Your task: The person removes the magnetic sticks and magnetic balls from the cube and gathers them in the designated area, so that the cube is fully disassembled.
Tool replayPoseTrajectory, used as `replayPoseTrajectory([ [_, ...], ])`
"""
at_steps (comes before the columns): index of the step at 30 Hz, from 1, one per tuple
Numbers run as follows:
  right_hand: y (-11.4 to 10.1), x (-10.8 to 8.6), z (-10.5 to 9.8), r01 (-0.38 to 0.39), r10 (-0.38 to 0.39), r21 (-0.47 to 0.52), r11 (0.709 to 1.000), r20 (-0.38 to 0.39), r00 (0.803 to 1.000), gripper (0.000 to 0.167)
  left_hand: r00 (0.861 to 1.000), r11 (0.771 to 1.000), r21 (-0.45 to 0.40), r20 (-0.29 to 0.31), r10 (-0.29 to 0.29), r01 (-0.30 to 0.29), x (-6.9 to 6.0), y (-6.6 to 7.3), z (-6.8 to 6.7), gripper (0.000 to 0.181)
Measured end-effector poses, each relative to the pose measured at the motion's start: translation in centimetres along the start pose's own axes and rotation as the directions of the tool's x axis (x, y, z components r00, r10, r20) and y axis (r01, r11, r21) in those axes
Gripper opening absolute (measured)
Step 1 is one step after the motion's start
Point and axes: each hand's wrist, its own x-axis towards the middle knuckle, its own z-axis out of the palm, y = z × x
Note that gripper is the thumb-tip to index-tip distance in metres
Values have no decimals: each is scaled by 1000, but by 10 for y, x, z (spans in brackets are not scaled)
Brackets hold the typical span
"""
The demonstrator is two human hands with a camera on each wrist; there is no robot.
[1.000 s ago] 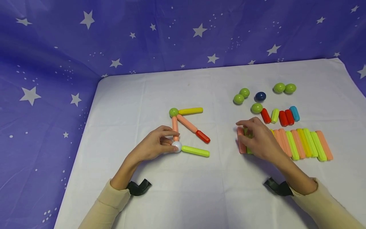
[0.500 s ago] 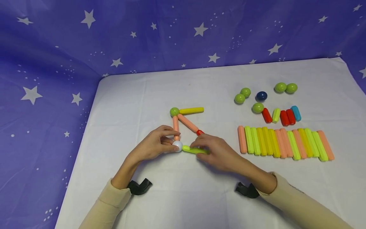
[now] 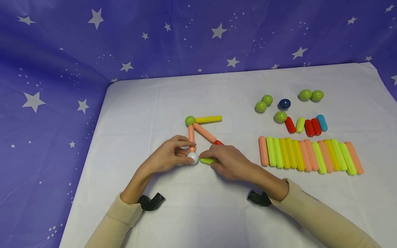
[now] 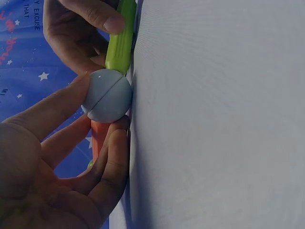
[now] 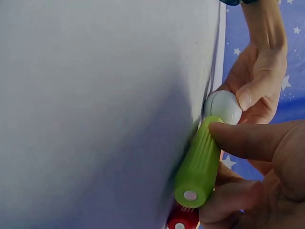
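My left hand (image 3: pixel 169 155) holds a white ball (image 4: pixel 107 96), the thumb on it and other fingers beside a salmon stick (image 3: pixel 191 136). That stick runs from the white ball to a green ball (image 3: pixel 190 121). My right hand (image 3: pixel 232 162) pinches a lime-green building stick (image 5: pixel 200 164) between thumb and fingers; its near end meets the white ball in the left wrist view. A yellow stick (image 3: pixel 209 119) and a second salmon stick (image 3: pixel 204 133) reach out from the green ball. The second ends in a short red stick (image 5: pixel 183 218), mostly hidden by my right hand in the head view.
To the right lies a row of several long sticks (image 3: pixel 291 153) in salmon, lime and yellow. Behind it are short sticks, one of them blue (image 3: pixel 322 123), several green balls (image 3: pixel 280 116) and a dark blue ball (image 3: pixel 284 103). A starry purple cloth (image 3: pixel 198 38) hangs behind the table.
My right hand has gone left from the row of long sticks to the lime-green stick and now pinches it nearer the white ball. The left hand stays on the white ball.
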Motion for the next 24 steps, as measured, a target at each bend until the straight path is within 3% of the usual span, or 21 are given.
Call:
replayPoseTrajectory([
  [7,6,-12,-3,-45,45,112,993,10,999,37,1000,1000,-1,-2,-2,2,1,0,1,51],
  [16,19,-43,-26,-101,130,274,956,-89,987,42,1000,1000,12,-15,-15,15,1,0,0,52],
  [21,38,-82,-43,-141,203,292,946,-194,960,42,1000,1000,7,-14,-17,17,1,1,1,52],
  [24,54,-112,-53,-174,244,251,952,-284,927,42,1000,1000,12,-12,-19,19,0,2,1,52],
])
